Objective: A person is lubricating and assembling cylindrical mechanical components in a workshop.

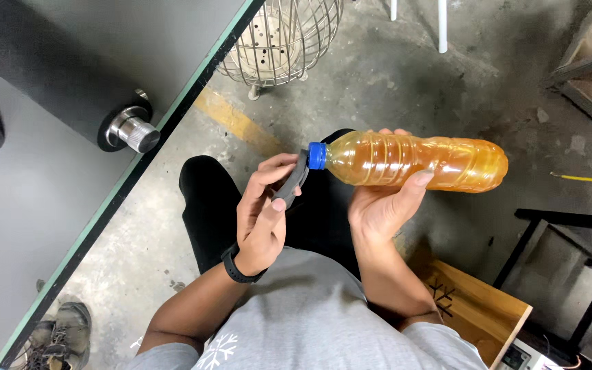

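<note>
Bottle (amber, capped blue) lies gripped in right hand; left hand pinches grey piece beside table edge.

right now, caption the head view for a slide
Right hand holds amber bottle; left hand pinches grey piece at cap.

The bottle lies sideways across the right hand, its cap pointing left and touching the small flat piece pinched in the left hand. Left of both runs the bench. Beyond the hands a wire cage stands on the floor; a wooden box sits lower right.
</note>
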